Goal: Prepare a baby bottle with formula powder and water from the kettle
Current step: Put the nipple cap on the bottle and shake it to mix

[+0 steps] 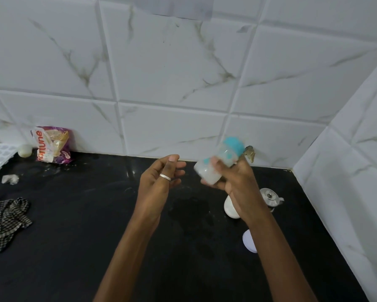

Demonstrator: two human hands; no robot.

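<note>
Above the table (96, 225), the right hand (232, 182) grips the capped, tilted bottle (208, 171) of milky liquid, seemingly mixing it, while the left hand (159, 182) hovers open beside it; next it likely needs setting down upright.

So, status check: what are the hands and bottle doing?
Right hand grips baby bottle, tilted, milky inside. Left hand open, empty. Nothing between them.

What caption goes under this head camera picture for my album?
Right hand holds a tilted blue-capped bottle above the black counter; left hand open beside it.
</note>
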